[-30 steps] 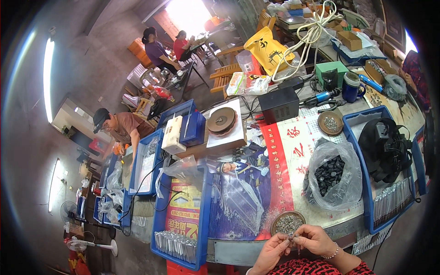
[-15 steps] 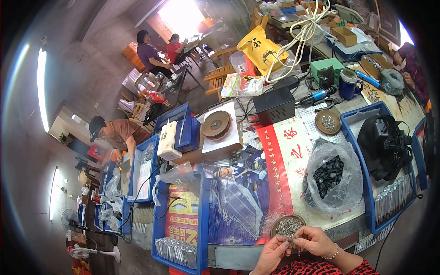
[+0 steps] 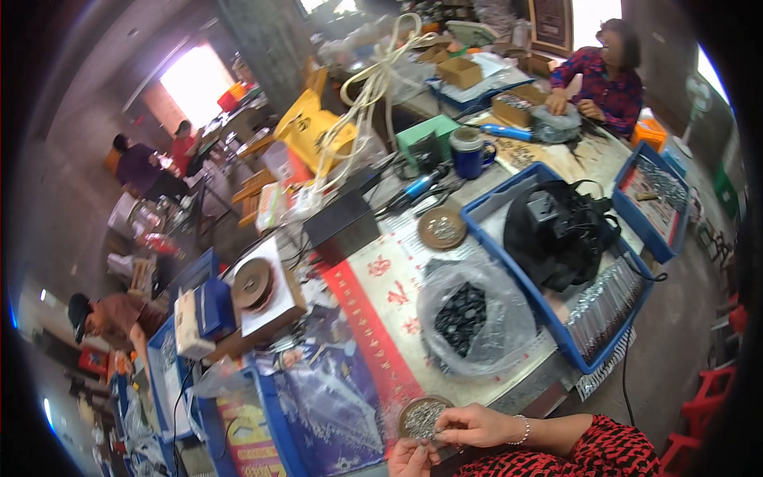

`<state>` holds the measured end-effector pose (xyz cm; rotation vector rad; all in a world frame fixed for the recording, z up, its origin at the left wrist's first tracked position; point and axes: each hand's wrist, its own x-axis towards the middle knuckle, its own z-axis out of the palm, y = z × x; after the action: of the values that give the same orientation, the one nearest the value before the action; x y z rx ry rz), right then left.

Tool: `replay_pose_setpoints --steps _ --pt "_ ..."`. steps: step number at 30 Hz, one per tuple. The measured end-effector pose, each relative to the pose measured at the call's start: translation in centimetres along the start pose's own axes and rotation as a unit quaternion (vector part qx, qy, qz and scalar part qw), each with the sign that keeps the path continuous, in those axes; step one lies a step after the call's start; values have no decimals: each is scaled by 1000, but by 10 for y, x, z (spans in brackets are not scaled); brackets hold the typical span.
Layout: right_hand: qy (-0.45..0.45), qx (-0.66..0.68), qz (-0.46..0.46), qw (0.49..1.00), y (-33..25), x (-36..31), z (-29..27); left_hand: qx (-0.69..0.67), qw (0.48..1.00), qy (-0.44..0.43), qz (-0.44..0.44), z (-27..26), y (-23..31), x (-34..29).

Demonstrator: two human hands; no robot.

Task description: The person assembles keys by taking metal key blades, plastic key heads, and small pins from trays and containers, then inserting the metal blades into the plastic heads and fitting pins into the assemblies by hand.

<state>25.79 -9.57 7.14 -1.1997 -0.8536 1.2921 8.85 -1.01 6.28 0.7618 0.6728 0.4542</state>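
Observation:
At the table's near edge, my right hand (image 3: 477, 427) has its thumb and fingertips pinched together over the edge of a round brown bowl (image 3: 403, 421). What the pinch holds is too small to make out. My left hand (image 3: 413, 459) is just below and left of it, fingertips also drawn together and partly cut off by the lower edge. Small silvery metal pieces (image 3: 421, 415) fill the bowl. Beyond the hands sits a clear plastic bag (image 3: 513, 330), its mouth spread around small black pieces (image 3: 459, 318).
Right of the bag, a blue tray (image 3: 548, 332) holds a black bag-like bundle (image 3: 548, 238) and metal strips (image 3: 608, 306). Farther back are another brown bowl (image 3: 429, 240), a black box (image 3: 342, 226) and a blue mug (image 3: 469, 159). A co-worker (image 3: 608, 83) sits across the table.
The view has swung right, so the table's things appear farther left, and the co-worker at the far right shows fully. My hands, closely together before, are now slightly apart.

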Motion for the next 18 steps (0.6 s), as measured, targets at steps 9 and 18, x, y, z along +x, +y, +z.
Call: replay_pose_setpoints --steps 9,18 --pt "11 9 -12 1000 -7 -8 -11 -5 999 -31 -45 23 10 -2" --pt "-4 -14 -8 1000 -5 -12 -12 29 998 8 -52 33 14 -3"
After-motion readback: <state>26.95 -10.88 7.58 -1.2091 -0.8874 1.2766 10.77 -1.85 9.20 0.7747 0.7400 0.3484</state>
